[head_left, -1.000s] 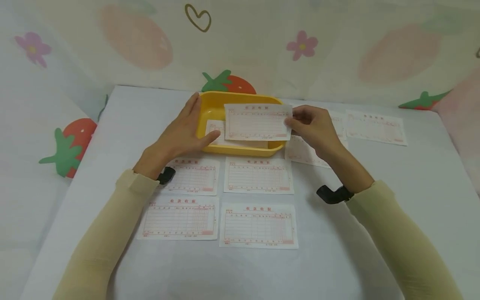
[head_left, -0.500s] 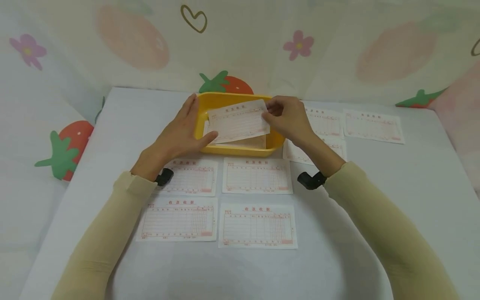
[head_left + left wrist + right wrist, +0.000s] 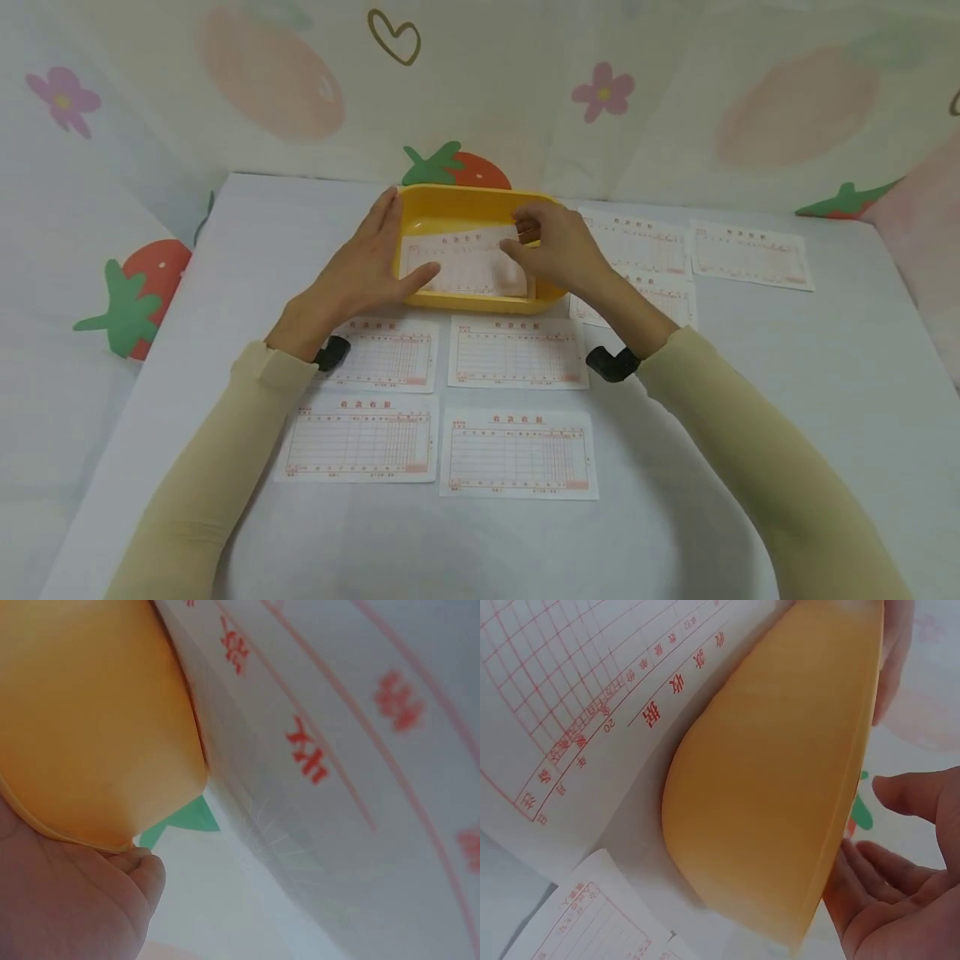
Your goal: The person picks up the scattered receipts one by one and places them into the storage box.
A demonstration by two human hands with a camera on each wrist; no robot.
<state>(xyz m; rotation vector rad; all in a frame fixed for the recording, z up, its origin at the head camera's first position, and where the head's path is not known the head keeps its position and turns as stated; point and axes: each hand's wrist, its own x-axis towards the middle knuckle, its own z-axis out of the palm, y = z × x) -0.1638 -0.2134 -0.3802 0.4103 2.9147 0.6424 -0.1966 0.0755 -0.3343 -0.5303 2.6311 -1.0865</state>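
Note:
A yellow plastic tray point(image 3: 457, 200) stands near the back of the table. Inside it, a white receipt slip point(image 3: 465, 268) printed in red lies over other paper, whose edge shows at the right. My left hand point(image 3: 360, 258) rests along the tray's left end, fingers straight along the side and thumb over the front rim. Over the tray's right part is my right hand point(image 3: 558, 246), its thumb and fingers apart with nothing between them, near the slip's upper right corner. The right wrist view shows that gap between thumb point(image 3: 904, 791) and fingers beside the tray's rim.
In front of the tray, several receipt slips lie in two rows, among them one front slip point(image 3: 517, 454) and one behind it point(image 3: 517, 354). More slips lie to the right, including a far right slip point(image 3: 750, 254). A strawberry-patterned curtain point(image 3: 480, 100) hangs behind the table.
My right hand has moved left and down over the tray, and the receipt slip it pinched now lies in the tray, let go. The left hand has stayed at the tray.

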